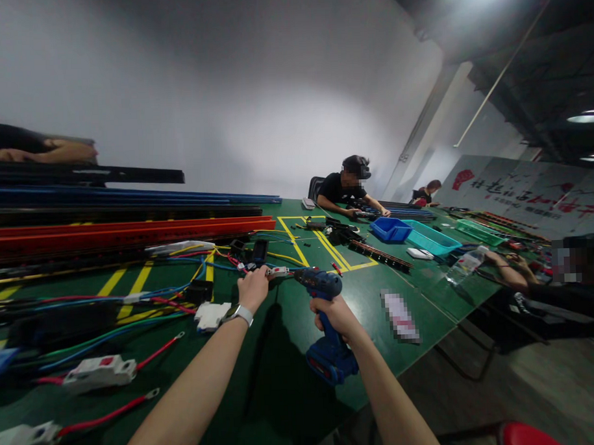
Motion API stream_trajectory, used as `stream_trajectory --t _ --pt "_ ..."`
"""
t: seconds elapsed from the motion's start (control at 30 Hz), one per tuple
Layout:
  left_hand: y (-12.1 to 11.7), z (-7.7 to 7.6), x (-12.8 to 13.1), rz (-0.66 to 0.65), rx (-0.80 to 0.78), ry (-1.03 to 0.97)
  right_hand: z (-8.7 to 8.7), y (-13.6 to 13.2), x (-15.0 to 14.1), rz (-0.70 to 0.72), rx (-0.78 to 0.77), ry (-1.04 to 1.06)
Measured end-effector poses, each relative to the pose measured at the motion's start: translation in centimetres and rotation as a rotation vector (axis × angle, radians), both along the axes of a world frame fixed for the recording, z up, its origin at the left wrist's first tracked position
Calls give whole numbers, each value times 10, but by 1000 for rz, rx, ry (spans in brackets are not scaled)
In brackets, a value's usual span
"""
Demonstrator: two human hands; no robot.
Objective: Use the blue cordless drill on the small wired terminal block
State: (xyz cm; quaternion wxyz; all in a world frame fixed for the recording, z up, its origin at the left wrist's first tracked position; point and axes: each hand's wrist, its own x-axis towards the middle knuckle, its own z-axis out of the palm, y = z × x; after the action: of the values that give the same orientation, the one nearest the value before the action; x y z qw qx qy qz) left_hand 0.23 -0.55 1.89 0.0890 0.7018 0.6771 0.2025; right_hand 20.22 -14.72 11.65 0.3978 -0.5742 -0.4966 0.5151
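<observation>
My right hand [338,317] is wrapped around the handle of a blue cordless drill [322,282], whose chuck points left. Just ahead of the chuck lies a small white circuit breaker [278,272], close to the drill's tip; whether the bit touches it is too small to tell. My left hand [253,289], with a watch on its wrist, is closed on the breaker's left end, the fingers partly hidden. Red, blue and yellow wires [201,268] run leftward from beside this hand. Another white circuit breaker [100,372] with a red lugged cable lies at the lower left.
Long orange rails [132,233] and blue rails [130,194] lie across the back left of the green table [283,379]. A blue bin [391,229], a turquoise tray [431,237] and a plastic bottle [467,266] stand to the right. Co-workers sit around the table.
</observation>
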Motion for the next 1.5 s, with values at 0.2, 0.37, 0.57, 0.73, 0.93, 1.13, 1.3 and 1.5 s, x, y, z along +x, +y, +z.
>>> stream_trajectory --t 0.2,0.37,0.57,0.73,0.93,1.13,1.3,1.5 --pt "0 0 0 -5 2 -29 2 -1 0 0 -3 -10" --pt "2 -1 0 -2 0 -37 1 0 1 3 -1 -12" --pt "3 -3 0 0 10 -33 -1 0 2 2 -6 6" --pt "4 -3 -1 -18 -6 -34 3 -3 -1 -11 -27 -2" --pt "5 -5 -1 -17 7 -24 5 -4 -2 -1 -24 -14" --pt "6 -7 -1 -13 18 -21 -1 0 0 4 6 4" --pt "6 -8 -1 -19 27 -24 0 -1 0 -1 3 14" --pt "5 -5 0 -11 -10 11 3 -2 -1 -3 -7 10"
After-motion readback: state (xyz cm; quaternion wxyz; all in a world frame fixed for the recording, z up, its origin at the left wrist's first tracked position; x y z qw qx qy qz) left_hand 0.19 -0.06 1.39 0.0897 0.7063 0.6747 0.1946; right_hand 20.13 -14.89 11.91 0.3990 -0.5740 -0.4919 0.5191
